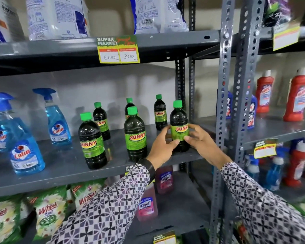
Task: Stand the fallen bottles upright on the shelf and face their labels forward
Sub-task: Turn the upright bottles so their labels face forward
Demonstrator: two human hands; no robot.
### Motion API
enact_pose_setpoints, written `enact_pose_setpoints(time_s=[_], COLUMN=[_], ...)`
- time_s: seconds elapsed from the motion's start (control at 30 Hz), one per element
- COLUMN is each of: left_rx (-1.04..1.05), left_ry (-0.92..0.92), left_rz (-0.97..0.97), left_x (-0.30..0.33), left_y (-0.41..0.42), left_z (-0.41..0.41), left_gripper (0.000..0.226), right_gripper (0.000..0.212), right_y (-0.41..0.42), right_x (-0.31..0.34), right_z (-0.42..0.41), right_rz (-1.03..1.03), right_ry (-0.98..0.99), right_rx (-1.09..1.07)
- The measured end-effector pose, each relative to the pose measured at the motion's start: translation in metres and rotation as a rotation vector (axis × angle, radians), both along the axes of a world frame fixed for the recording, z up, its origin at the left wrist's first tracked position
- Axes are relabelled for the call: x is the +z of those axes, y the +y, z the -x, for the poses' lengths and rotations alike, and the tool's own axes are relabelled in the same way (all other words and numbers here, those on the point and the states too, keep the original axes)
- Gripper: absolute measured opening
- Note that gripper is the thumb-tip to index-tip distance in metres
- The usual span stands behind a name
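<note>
Several dark Sunny bottles with green caps and green labels stand upright on the grey middle shelf [60, 166]. The front right bottle [178, 118] stands near the shelf's right front corner, its label facing me. My left hand [163, 147] grips its lower left side and my right hand [200, 143] grips its lower right side. Two more stand at the front: one in the middle [135, 134] and one to the left [92, 140], labels forward. Three others stand behind [100, 120], [129, 104], [160, 113].
Blue Colin spray bottles [57, 120] stand at the left of the same shelf. A grey slotted upright [224, 103] rises just right of my hands. Red and blue bottles fill the rack to the right; pink Lizol bottles [147, 205] and Wheel packs sit below.
</note>
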State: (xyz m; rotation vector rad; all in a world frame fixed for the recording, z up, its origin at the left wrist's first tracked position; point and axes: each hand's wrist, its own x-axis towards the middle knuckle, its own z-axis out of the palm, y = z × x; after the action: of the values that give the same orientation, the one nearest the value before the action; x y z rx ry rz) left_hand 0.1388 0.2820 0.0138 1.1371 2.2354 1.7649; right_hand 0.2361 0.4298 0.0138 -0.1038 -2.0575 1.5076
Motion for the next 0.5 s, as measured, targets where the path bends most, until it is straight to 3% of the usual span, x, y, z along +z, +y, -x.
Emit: enact_pose_setpoints(time_s=[0.5], left_rx=[0.027], left_ry=[0.051], left_rz=[-0.016], left_x=[-0.004], left_y=[-0.012], left_z=[-0.009], left_gripper=[0.064], right_gripper=[0.049], right_y=[0.002], right_x=[-0.011], right_z=[0.007], right_rz=[-0.014], right_ry=[0.023], right_rx=[0.025])
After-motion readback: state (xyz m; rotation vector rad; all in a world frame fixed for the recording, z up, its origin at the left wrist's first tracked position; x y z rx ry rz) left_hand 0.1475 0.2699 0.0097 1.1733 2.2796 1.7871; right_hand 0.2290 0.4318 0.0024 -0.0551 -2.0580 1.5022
